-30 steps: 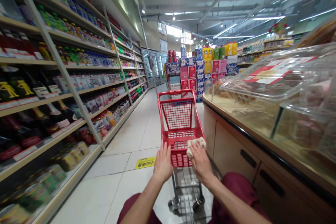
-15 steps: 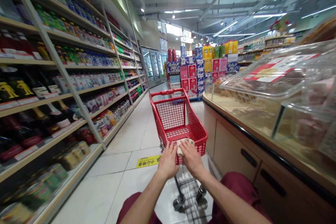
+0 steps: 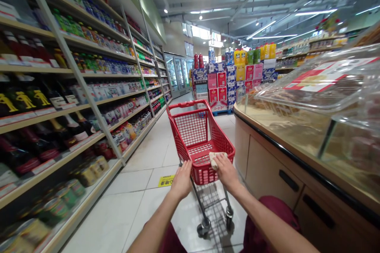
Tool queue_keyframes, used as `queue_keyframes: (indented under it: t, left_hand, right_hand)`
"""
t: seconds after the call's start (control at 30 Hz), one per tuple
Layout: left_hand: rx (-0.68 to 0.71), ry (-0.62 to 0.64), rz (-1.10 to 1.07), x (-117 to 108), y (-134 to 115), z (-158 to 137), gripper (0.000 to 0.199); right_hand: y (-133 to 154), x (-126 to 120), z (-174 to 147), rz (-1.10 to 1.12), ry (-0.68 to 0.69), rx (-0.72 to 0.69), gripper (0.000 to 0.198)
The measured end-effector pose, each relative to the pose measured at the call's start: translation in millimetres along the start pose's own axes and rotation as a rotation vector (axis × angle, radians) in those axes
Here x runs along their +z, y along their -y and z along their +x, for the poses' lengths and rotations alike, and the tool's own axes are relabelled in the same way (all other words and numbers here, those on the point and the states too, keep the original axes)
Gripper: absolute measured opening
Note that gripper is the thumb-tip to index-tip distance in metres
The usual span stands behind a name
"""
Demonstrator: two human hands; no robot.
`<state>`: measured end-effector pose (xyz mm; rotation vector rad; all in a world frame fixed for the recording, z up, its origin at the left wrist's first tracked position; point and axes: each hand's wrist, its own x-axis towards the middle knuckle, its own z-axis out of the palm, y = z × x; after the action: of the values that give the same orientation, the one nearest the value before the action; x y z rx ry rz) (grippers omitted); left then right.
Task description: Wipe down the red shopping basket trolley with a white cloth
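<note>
A red plastic shopping cart (image 3: pixel 190 128) with a mesh basket stands before me, its near end lowest and closest. My right hand (image 3: pixel 227 170) is closed on a pale, patterned cloth (image 3: pixel 214 159) and presses it against the near rim, right of the middle. The cloth is bunched under the fingers. At the near left corner of the basket is my left hand (image 3: pixel 181 180), its fingers stretched out and tips against or just beside the rim; exact contact is hard to tell. No other item shows in this hand.
Drink shelves (image 3: pixel 124 116) run along the left. A wooden display counter (image 3: pixel 264 146) with clear plastic food boxes (image 3: pixel 308 83) stands close on the right. Stacked cartons (image 3: pixel 218 87) are beyond the cart. A yellow floor sticker (image 3: pixel 165 181) lies on the white tiles.
My hands have moved apart: the right one, with the cloth, went right along the rim, and the left went left to the corner. The view has shifted slightly.
</note>
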<state>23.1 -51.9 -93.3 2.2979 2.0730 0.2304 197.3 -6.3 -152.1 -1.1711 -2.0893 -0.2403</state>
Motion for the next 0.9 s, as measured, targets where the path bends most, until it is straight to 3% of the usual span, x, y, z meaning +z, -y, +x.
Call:
queue_keyframes:
  t: [0.23, 0.37, 0.47, 0.67, 0.83, 0.9]
  left_hand:
    - [0.063, 0.041, 0.045, 0.1, -6.3, 7.9, 0.067]
    - [0.118, 0.052, 0.065, -3.8, -18.3, 14.4, 0.063]
    - [0.121, 0.043, 0.078, -9.5, -22.3, 17.7, 0.056]
    - [0.04, 0.014, 0.082, -10.8, -31.0, 19.5, 0.046]
    - [0.063, 0.042, 0.069, -1.2, -43.2, 12.8, 0.059]
    - [0.056, 0.04, 0.065, 0.6, -44.5, 10.6, 0.059]
  right_hand:
    - [10.3, 18.6, -10.0, 0.13, -0.042, -0.234, 0.036]
    - [3.7, 28.7, -36.5, 0.208, 0.008, -0.154, 0.033]
    - [-14.7, 20.6, -49.2, 0.222, 0.03, -0.061, 0.034]
    - [-38.7, -8.1, -22.4, 0.26, -0.227, 0.07, 0.035]
    - [-24.5, 5.1, -36.8, 0.291, 0.033, 0.007, 0.031]
    - [-26.6, 3.4, -45.3, 0.3, -0.012, -0.022, 0.033]
